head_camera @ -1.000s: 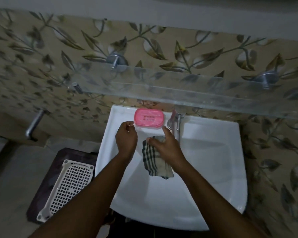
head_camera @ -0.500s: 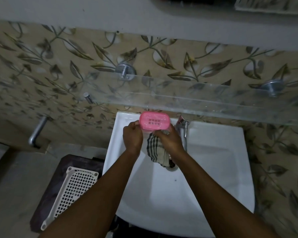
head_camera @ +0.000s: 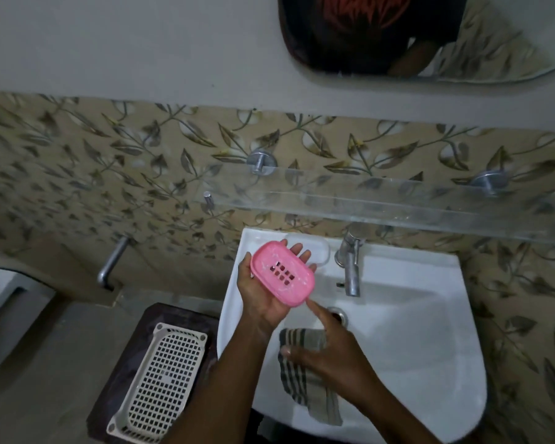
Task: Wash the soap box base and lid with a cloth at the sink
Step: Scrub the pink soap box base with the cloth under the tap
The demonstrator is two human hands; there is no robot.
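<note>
A pink soap box base [head_camera: 282,272] with drain holes and white soap smears rests tilted in the palm of my left hand [head_camera: 263,293], held over the left side of the white sink [head_camera: 430,331]. A clear lid [head_camera: 318,249] lies on the sink's back ledge, partly behind my fingers. My right hand [head_camera: 327,350] grips a checked cloth [head_camera: 305,379] over the basin, its index finger stretched up to the base's lower edge.
A metal tap [head_camera: 350,267] stands at the sink's back, with the drain [head_camera: 337,314] below it. A glass shelf [head_camera: 382,203] juts out above. A white perforated basket [head_camera: 161,379] sits on a dark stool to the left. A mirror [head_camera: 414,36] hangs above.
My left hand lifted the pink base off the back ledge and turned it up in the palm. My right hand with the cloth dropped lower into the basin. The clear lid came into sight.
</note>
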